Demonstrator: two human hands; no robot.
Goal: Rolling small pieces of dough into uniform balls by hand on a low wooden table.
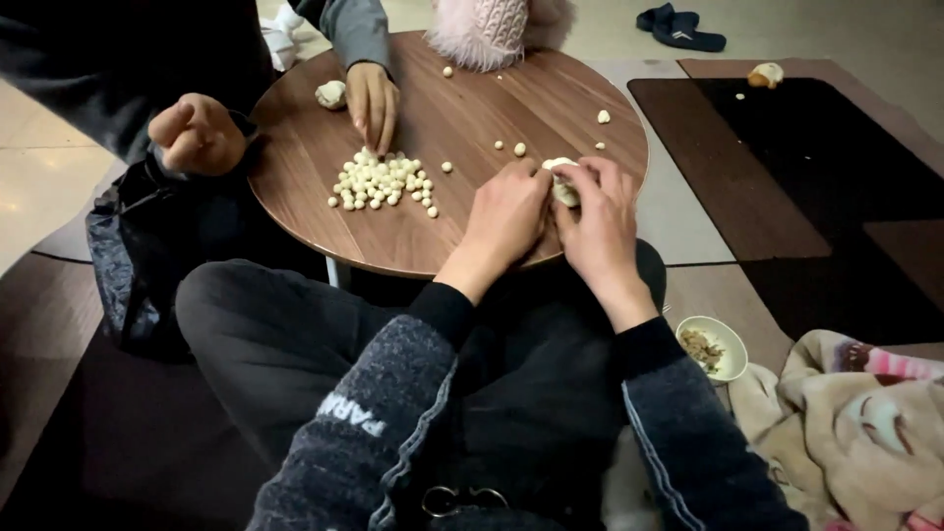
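Both hands closed on one pale dough lump (563, 187) at the near rim of the round wooden table (472, 108). Left hand (506, 216) pinching its left side, right hand (598, 211) curled over top and right. Long axis roughly up-down between the fingertips. Heap of small dough balls (382, 182) well left of the left fingers; another person's hand (374, 98) beyond.

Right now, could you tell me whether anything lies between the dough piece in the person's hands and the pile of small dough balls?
Nothing visible does. Both hands, left hand and right hand, pinch the dough piece; only bare round table lies between it and the pile of dough balls.
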